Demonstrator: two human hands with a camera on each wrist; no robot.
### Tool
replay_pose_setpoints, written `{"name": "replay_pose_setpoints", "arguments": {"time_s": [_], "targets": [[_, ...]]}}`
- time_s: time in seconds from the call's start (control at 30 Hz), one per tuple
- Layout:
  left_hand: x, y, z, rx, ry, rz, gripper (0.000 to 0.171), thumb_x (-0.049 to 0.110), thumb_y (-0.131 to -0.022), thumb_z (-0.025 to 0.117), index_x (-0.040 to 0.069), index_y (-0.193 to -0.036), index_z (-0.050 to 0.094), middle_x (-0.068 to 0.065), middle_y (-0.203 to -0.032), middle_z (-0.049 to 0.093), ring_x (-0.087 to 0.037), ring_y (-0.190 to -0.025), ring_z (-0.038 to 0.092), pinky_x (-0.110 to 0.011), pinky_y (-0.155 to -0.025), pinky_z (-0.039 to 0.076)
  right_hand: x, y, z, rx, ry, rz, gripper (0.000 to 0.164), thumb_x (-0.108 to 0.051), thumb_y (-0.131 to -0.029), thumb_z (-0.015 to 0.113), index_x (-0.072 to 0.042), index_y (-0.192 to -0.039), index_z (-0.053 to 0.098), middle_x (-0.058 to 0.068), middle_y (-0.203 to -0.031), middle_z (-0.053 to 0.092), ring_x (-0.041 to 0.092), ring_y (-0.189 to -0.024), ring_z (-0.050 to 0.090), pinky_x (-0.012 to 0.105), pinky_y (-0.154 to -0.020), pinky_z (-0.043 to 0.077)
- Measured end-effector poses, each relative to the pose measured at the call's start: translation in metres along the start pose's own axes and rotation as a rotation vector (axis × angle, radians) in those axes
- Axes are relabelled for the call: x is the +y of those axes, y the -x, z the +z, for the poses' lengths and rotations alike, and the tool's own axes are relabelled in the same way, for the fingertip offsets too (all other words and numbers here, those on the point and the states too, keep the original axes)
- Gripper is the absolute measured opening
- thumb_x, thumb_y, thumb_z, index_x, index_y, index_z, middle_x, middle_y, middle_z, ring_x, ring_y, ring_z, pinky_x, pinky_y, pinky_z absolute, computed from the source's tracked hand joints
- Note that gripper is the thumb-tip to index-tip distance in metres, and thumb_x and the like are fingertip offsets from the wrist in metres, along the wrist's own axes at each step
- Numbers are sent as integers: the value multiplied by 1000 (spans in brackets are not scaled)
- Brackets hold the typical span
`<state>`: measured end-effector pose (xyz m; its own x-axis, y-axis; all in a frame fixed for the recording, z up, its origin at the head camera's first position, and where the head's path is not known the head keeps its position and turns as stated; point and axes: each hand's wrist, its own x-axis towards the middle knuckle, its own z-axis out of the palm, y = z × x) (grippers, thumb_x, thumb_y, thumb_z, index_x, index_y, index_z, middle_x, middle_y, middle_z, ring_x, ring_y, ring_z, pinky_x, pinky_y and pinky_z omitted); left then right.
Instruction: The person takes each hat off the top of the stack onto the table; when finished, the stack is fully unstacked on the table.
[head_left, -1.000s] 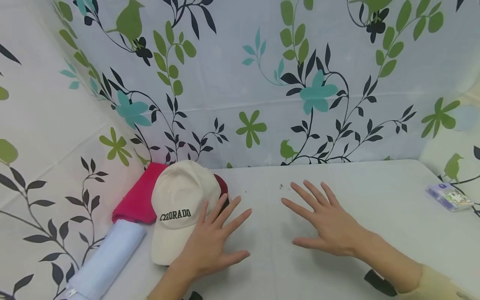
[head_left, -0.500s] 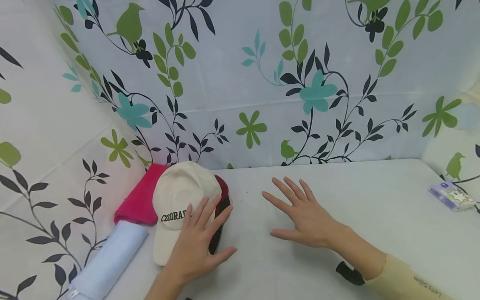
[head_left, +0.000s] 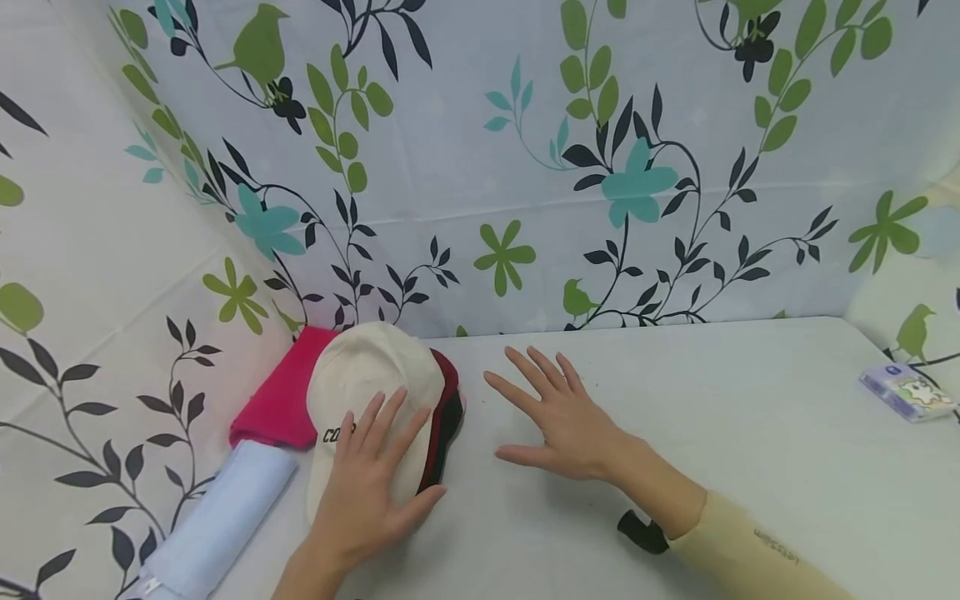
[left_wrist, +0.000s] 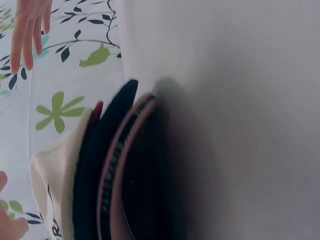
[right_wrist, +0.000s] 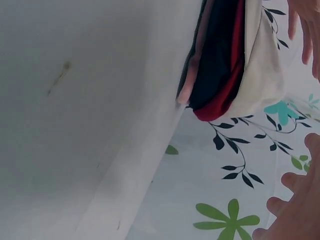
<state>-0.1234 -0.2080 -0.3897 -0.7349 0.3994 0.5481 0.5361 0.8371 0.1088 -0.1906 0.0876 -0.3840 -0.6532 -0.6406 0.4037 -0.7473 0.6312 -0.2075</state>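
Observation:
A cream cap (head_left: 375,358) lettered in black lies at the front of a stack of caps, its brim toward me. Behind it show a dark red cap (head_left: 447,371) and a black one (head_left: 450,421). A pink-edged dark brim (left_wrist: 112,175) is seen under them in the left wrist view. My left hand (head_left: 371,492) is spread in front of the cream cap, covering part of its lettering; the right wrist view shows a gap between them. My right hand (head_left: 562,425), fingers spread, hovers over the table to the right of the stack, holding nothing.
Left of the caps lie a folded bright pink cloth (head_left: 281,392) and a rolled light-blue cloth (head_left: 221,517). A small purple-and-white packet (head_left: 907,392) rests near the right edge of the white table (head_left: 750,400). Patterned fabric (head_left: 450,125) hangs behind and at the sides.
Both hands have moved left, the right one farther. The left hand now covers more of the cream cap's lettering, and more of the dark red and black caps shows. The caps stay in place.

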Motion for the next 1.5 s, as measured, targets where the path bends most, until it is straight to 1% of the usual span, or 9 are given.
{"name": "replay_pose_setpoints", "arguments": {"time_s": [0.27, 0.37, 0.53, 0.63, 0.73, 0.87, 1.13, 1.27, 1.5], "targets": [[-16, 8, -5, 60, 33, -65, 85, 48, -77, 75, 20, -152, 47, -8, -163, 29, -37, -146, 25, -76, -104, 23, -8, -18, 10, 15, -41, 16, 85, -67, -93, 54, -31, -162, 22, 6, -168, 10, 35, -152, 11, 64, -117, 7], [-23, 12, -8, 83, 62, -86, 84, 54, -81, 72, 18, -152, 47, -11, -161, 31, -38, -145, 26, -74, -105, 24, -11, -25, 12, 32, -61, 17, 86, -64, -92, 58, -29, -162, 22, 8, -167, 14, 35, -151, 15, 64, -117, 9], [-37, 19, -11, 141, 91, -106, 85, 71, -90, 54, 14, -153, 45, -15, -160, 31, -41, -143, 28, -65, -111, 24, -18, -38, 16, 42, -104, 25, 87, -60, -91, 62, -26, -162, 23, 9, -166, 17, 33, -150, 18, 61, -118, 10], [-45, 23, -12, 167, 116, -130, 85, 63, -89, 63, 12, -154, 43, -16, -161, 30, -41, -142, 29, -64, -111, 26, -24, -46, 19, 44, -133, 26, 88, -60, -91, 63, -27, -162, 23, 7, -166, 17, 32, -150, 19, 59, -118, 11], [-52, 28, -13, 162, 142, -189, 88, 44, -82, 77, 13, -155, 40, -15, -162, 27, -40, -142, 29, -66, -109, 29, -29, -54, 21, 49, -155, 25, 88, -59, -91, 64, -27, -162, 22, 7, -165, 18, 31, -149, 20, 58, -118, 12], [-58, 34, -13, 139, 178, -286, 96, 26, -74, 84, 13, -157, 37, -14, -163, 25, -41, -143, 28, -70, -106, 30, -33, -64, 25, 60, -181, 34, 86, -57, -92, 65, -25, -162, 25, 9, -163, 22, 33, -146, 25, 57, -118, 17], [-67, 45, -13, 113, 298, -479, 97, 22, -80, 81, 16, -161, 27, -15, -163, 22, -41, -145, 23, -75, -105, 25, -40, -83, 36, 95, -268, 52, 82, -50, -91, 70, -22, -159, 33, 9, -151, 38, 32, -135, 39, 56, -113, 29], [-71, 49, -11, 108, 345, -521, 95, 22, -83, 79, 13, -161, 25, -18, -161, 24, -41, -145, 23, -73, -107, 24, -43, -92, 41, 129, -291, 41, 82, -46, -90, 73, -21, -158, 35, 9, -141, 45, 27, -126, 46, 53, -106, 36], [-78, 57, -4, 102, 393, -586, 94, 19, -85, 77, 8, -161, 22, -21, -159, 27, -38, -139, 31, -65, -103, 37, -50, -106, 49, 123, -399, 98, 81, -43, -91, 72, -20, -159, 35, 10, -136, 49, 23, -118, 50, 44, -99, 44]]}}
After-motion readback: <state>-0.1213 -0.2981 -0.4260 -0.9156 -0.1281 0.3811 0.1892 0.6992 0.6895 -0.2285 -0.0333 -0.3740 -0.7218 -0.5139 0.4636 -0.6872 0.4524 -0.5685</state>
